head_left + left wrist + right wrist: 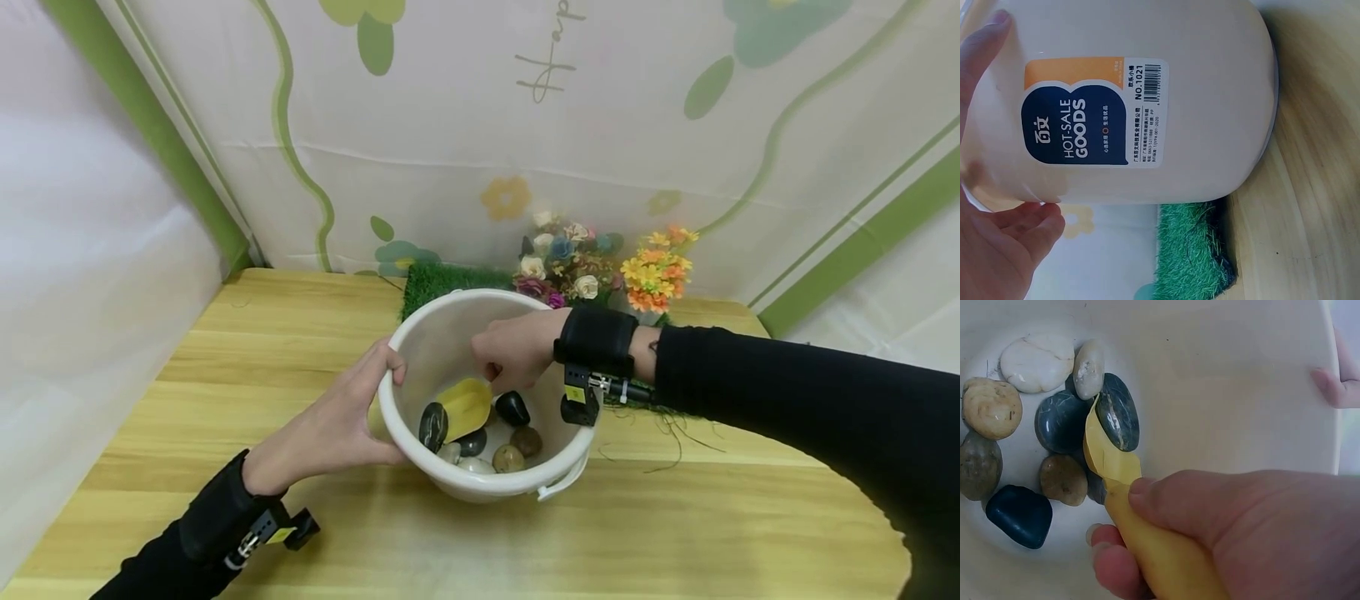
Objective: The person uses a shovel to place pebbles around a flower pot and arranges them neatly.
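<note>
We count one bucket [487, 483] on one table [225, 358], one yellow scoop [467, 407] inside bucket. Left hand [341, 421]: fingers curled over bucket rim, gripping it. Right hand [521, 348]: fingers closed round scoop handle. Inside bucket we count at least nine stones [1061, 422]: two whitish, one black; one striped stone [1117, 414] overlaps scoop blade, we cannot tell if carried. Behind bucket: one grass mat [457, 279], two flower bunches [656, 275].

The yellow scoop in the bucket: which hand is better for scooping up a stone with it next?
Probably the right hand: it grips the yellow scoop, whose tip lies among the stones. The left hand holds the rim of the bucket, so it seems better placed to steady it.
</note>
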A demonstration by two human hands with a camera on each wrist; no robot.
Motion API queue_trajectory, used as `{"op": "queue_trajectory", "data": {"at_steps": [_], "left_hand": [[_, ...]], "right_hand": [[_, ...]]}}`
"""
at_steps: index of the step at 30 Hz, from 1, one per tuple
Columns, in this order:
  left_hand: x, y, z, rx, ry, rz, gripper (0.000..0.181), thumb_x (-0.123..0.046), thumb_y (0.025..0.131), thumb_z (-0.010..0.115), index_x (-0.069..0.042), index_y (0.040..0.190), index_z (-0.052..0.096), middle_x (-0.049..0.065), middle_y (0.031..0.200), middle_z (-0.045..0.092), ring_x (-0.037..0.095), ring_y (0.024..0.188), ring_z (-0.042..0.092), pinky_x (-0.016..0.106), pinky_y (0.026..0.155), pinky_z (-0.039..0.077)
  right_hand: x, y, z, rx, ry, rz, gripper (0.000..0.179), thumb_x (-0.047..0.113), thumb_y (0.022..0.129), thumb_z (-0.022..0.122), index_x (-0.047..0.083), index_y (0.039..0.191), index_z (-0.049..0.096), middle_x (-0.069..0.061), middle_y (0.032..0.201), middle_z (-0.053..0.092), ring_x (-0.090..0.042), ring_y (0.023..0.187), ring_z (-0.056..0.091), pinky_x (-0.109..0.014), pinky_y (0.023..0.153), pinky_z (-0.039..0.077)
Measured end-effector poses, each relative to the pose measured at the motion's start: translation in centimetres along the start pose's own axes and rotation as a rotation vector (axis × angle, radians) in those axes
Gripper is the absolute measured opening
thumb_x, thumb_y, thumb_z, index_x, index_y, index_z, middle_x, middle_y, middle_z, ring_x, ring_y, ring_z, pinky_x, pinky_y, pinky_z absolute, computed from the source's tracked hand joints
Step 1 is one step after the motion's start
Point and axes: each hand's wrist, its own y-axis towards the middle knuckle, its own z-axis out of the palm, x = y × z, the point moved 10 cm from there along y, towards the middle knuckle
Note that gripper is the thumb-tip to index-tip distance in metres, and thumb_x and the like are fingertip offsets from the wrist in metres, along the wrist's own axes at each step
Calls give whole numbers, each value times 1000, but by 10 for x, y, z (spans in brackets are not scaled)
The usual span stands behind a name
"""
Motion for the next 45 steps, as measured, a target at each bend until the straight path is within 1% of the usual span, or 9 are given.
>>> {"op": "queue_trajectory", "data": {"at_steps": [10, 15, 22, 29, 31, 34, 36, 39, 45], "left_hand": [[1, -1, -1, -8, 5, 2, 71, -46, 60, 82, -16, 100, 32, 6, 124, 38, 24, 119, 40, 35, 77, 49], [3, -3, 1, 11, 0, -22, 71, -48, 60, 81, -18, 101, 31, 5, 130, 36, 23, 121, 37, 35, 78, 48], [4, -1, 0, 2, 1, -11, 71, -46, 60, 82, -17, 100, 32, 6, 126, 37, 24, 118, 39, 35, 76, 49], [-1, 1, -2, -23, 5, 24, 70, -43, 59, 83, -16, 100, 33, 6, 115, 39, 22, 115, 41, 34, 74, 48], [-1, 1, -2, -29, 6, 27, 70, -43, 58, 83, -16, 100, 33, 6, 112, 39, 22, 114, 42, 33, 75, 48], [-2, 2, -2, -26, 3, 27, 70, -43, 58, 83, -16, 100, 33, 6, 110, 39, 22, 114, 42, 33, 75, 48], [-2, 2, -2, -24, 3, 24, 71, -43, 58, 83, -16, 100, 33, 6, 110, 39, 23, 114, 42, 33, 75, 48], [-2, 2, -1, -22, 1, 23, 71, -44, 59, 83, -15, 100, 33, 7, 111, 39, 23, 115, 42, 33, 75, 49], [-1, 2, -1, -18, 0, 22, 72, -44, 59, 83, -14, 100, 33, 7, 115, 38, 24, 118, 40, 32, 77, 48]], "right_hand": [[-4, 4, 4, 10, 38, 8, 39, 24, 88, 56, 19, 53, 39, 3, 46, 39, -12, 41, 46, -25, 48, 34], [-2, 3, 4, 0, 66, -11, 40, 25, 88, 57, 19, 53, 39, 2, 45, 39, -12, 42, 49, -26, 48, 38], [-4, 2, 3, 11, 61, 9, 39, 28, 89, 59, 20, 54, 44, 4, 48, 47, -11, 45, 52, -25, 52, 39], [19, -4, 0, 27, 80, 13, 27, 23, 90, 59, 18, 63, 60, 1, 56, 58, -13, 50, 57, -27, 58, 44], [13, -1, 3, 23, 96, 11, 26, 24, 89, 60, 19, 64, 61, 1, 57, 59, -11, 50, 57, -26, 57, 46], [16, -2, 2, 33, 121, 31, 26, 23, 90, 60, 16, 65, 61, 0, 58, 59, -13, 51, 58, -27, 56, 46], [22, -5, 0, 33, 142, 28, 25, 21, 90, 59, 16, 65, 61, 0, 59, 59, -13, 52, 58, -26, 57, 46], [42, -14, -7, 30, 159, 35, 25, 15, 91, 57, 11, 66, 58, -6, 60, 58, -13, 53, 57, -26, 59, 46], [48, -19, -9, 28, 194, 20, 25, 13, 92, 56, 12, 67, 57, -11, 64, 57, -13, 55, 57, -26, 62, 46]]}}
